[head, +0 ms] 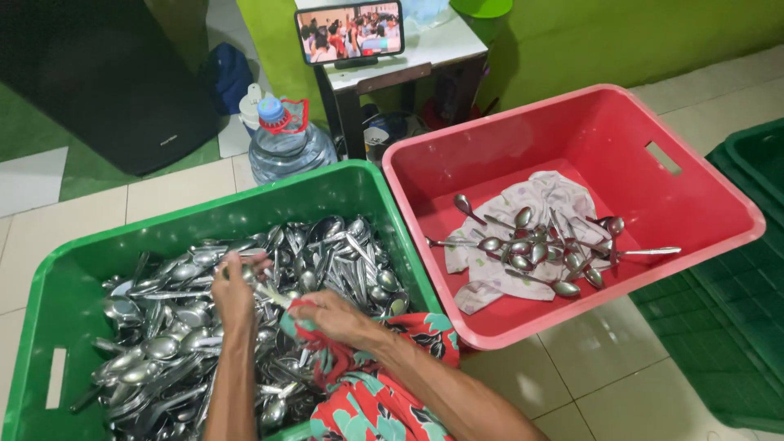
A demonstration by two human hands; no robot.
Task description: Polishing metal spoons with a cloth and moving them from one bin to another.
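Left hand (pixel 235 287) pinches a shiny metal spoon (pixel 255 276) above the heaped green plastic crate (pixel 49 278) of steel cutlery, while the right hand (pixel 331 317) closes on a red-green floral cloth (pixel 304 327) around its handle, just beside a red plastic crate (pixel 719 204) holding spoons on a pale rag (pixel 555 200).

We read this as a home floor used for catering or dish work. A tiled floor (pixel 596 367) fills the lower frame; a green crate (pixel 49 269) at lower left is full of spoons (pixel 163 343), a red crate (pixel 702 204) at right holds fewer on a cloth (pixel 555 196). At top we see a water jug (pixel 286 143), a small table (pixel 441 49) with a propped phone (pixel 349 33), green walls (pixel 621 33).
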